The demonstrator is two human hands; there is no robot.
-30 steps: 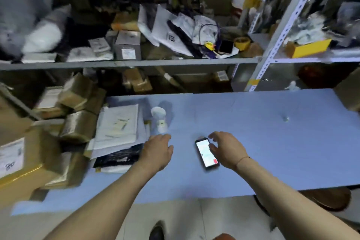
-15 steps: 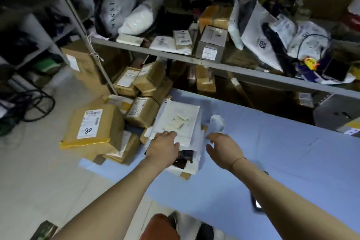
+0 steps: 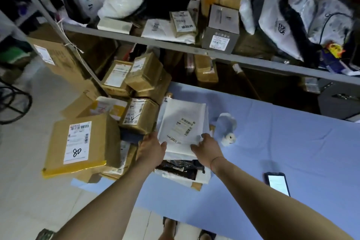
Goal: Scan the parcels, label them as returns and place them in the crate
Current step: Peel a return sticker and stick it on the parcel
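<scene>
At the left end of the blue bench (image 3: 272, 152), I take hold of the top parcel, a flat white mailer (image 3: 182, 124) lying on a short stack of soft packets beside the heaped brown boxes (image 3: 140, 115). My left hand (image 3: 152, 149) pinches the mailer's near left corner, thumb on top; my right hand (image 3: 207, 147) holds its near right corner, fingers curled over the edge. Both grips are narrow, closed on thin material rather than spread wide.

The mailer looks light and limp, a plastic-skinned pouch that I judge will sag in the middle and may slide off the packets beneath it. Its printed label (image 3: 185, 125) faces up near the centre, so I reckon the near corners are the right place to hold: that keeps the barcode bare for scanning and keeps my thumbs off it. Lifting both corners together should keep it flat; a one-handed lift would likely fold it.

The phone (image 3: 277, 183), screen lit, lies on the bench by my right forearm, near the front edge and well apart from the stack. A small white object (image 3: 227, 128), too blurred to name, stands just beside the mailer's right edge. A larger flat box (image 3: 81, 142) marked by hand overhangs the bench's left end. No crate is visible from here.
</scene>
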